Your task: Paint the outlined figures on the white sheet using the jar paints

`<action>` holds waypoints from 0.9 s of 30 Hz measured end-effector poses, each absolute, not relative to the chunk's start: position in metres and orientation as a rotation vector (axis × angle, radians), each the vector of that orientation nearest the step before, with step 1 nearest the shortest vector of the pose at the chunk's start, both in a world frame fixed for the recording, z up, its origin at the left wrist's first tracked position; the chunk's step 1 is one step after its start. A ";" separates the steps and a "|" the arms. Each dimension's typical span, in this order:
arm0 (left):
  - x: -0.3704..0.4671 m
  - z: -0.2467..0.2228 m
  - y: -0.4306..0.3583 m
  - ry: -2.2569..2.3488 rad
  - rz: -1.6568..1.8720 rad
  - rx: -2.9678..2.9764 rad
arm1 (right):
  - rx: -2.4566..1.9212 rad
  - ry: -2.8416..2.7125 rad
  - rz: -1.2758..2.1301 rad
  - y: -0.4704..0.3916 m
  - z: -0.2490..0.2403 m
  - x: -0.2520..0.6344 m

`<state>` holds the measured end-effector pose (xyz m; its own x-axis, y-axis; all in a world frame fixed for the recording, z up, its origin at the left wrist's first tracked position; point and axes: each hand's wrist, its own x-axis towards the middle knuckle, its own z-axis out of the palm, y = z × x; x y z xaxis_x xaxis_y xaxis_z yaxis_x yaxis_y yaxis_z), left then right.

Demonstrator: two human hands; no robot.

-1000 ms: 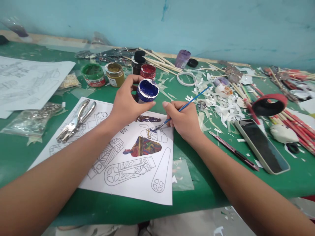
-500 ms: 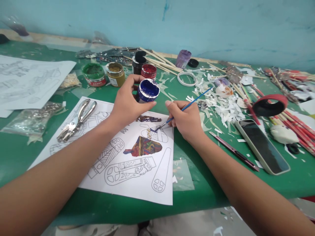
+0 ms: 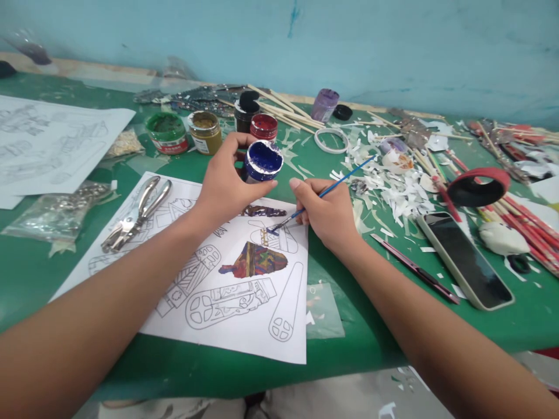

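My left hand (image 3: 231,180) is closed around a jar of blue paint (image 3: 263,161), its mouth facing up and white paint crusted on the rim. Between the fingers of my right hand (image 3: 327,212) is a thin blue paintbrush (image 3: 347,181). The brush tip meets a small outlined shape on the white drawing sheet (image 3: 209,336), where a dark blue stroke shows. Just below that shape is a painted multicoloured figure (image 3: 254,260); a brown painted strip (image 3: 264,211) lies above it. A metal hole punch (image 3: 135,215) rests on the sheet's left part.
Behind my hands stand open jars of green paint (image 3: 166,134), gold paint (image 3: 204,132) and red paint (image 3: 264,127). To the right lie a pink craft knife (image 3: 414,267), a phone (image 3: 466,260), a tape roll (image 3: 479,187) and paper scraps (image 3: 393,198). Other drawings (image 3: 56,145) lie left.
My right hand and the brush have shifted very slightly left and up, with the tip still at the blue stroke. My left hand and the paint jar look unmoved.
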<state>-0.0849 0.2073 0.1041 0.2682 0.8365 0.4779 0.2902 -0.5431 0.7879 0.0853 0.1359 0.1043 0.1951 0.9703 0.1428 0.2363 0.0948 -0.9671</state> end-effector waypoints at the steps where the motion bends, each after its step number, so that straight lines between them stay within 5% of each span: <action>1: -0.085 0.104 0.207 1.015 1.257 1.977 | -1.381 -1.271 0.839 0.136 0.105 0.085; 27: -0.084 0.103 0.208 1.016 1.272 1.976 | -1.403 -1.274 0.817 0.135 0.105 0.088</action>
<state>-0.0839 0.2078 0.1031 0.2578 0.8354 0.4855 0.2896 -0.5462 0.7860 0.0877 0.1355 0.1050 0.2075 0.9670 0.1480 0.2697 0.0889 -0.9588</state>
